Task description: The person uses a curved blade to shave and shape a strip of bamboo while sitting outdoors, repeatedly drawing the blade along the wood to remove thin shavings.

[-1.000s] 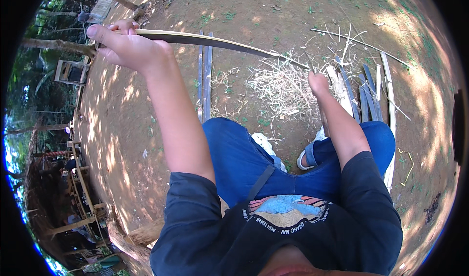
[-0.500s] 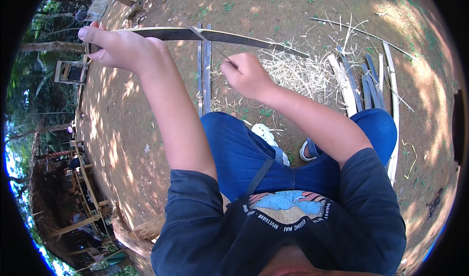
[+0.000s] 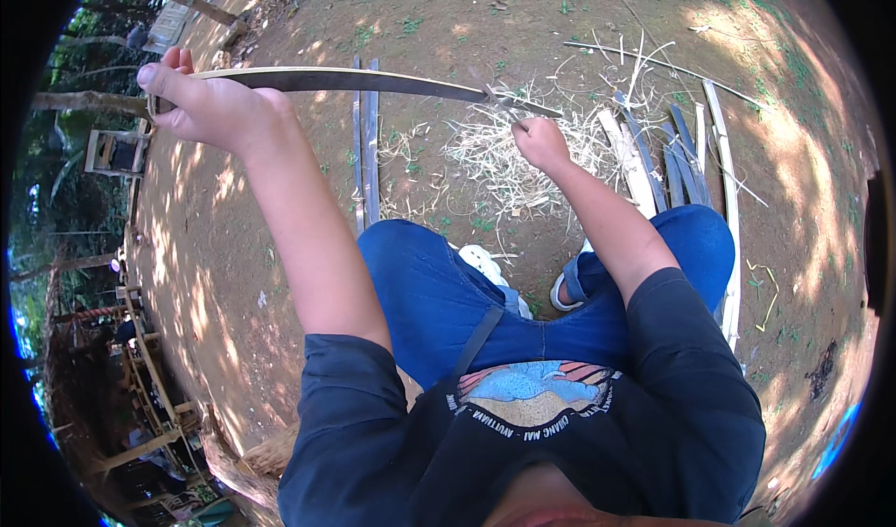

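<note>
My left hand (image 3: 210, 102) is raised at the upper left, its fingers wrapped round the end of a long bamboo strip (image 3: 345, 80). The strip has a dark face and a pale upper edge, and it slopes slightly down to the right. In my right hand (image 3: 543, 142), closed in a fist, is a thin-bladed knife (image 3: 502, 107). Its blade crosses the strip near the far right end. The exact contact between the two is too small to make out, and my fist hides the knife's handle.
Pale curly shavings (image 3: 495, 168) lie heaped on the dirt ground below the strip. Several bamboo strips (image 3: 686, 168) rest by my right knee, and dark strips (image 3: 371, 135) by my left. A thin stick (image 3: 672, 68) lies beyond. Wooden posts (image 3: 89, 102) stand at left.
My right hand and the knife have moved to the right along the bamboo strip, toward its far end. My left hand keeps its hold, and the whole view has shifted slightly.
</note>
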Available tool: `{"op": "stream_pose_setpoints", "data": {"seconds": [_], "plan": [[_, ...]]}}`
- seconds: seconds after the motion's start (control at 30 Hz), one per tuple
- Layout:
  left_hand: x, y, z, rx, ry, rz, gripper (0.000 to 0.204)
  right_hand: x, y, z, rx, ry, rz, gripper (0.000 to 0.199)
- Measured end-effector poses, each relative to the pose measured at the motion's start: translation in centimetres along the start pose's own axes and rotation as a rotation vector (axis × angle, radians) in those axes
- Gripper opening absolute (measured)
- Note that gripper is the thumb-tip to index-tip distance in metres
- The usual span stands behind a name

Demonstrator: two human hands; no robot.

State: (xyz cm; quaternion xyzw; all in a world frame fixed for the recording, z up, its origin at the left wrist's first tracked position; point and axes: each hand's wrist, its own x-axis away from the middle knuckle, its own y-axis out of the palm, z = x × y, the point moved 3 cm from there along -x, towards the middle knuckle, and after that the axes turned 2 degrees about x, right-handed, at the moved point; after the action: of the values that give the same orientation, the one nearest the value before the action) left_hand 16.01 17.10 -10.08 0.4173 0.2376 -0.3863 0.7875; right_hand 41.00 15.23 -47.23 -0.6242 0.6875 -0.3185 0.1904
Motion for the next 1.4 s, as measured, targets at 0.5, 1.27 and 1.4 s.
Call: {"op": "stream_pose_setpoints", "data": {"seconds": [0.5, 1.27, 1.4], "plan": [[-2.0, -1.3, -1.4, -0.015, -0.127, 0.116, 0.049, -1.9, -1.1, -1.3, -0.859, 0.216, 0.078, 0.038], [-3.3, -6.9, -2.4, 0.586, -0.464, -0.554, 0.039, -2.9, 0.2, 4.7, -0.611, 0.381, 0.232, 0.020], [-2.9, -6.7, -1.3, 0.662, -0.477, -0.680, 0.046, -3.4, -0.4, 7.7, -0.450, 0.378, 0.479, 0.025]]}}
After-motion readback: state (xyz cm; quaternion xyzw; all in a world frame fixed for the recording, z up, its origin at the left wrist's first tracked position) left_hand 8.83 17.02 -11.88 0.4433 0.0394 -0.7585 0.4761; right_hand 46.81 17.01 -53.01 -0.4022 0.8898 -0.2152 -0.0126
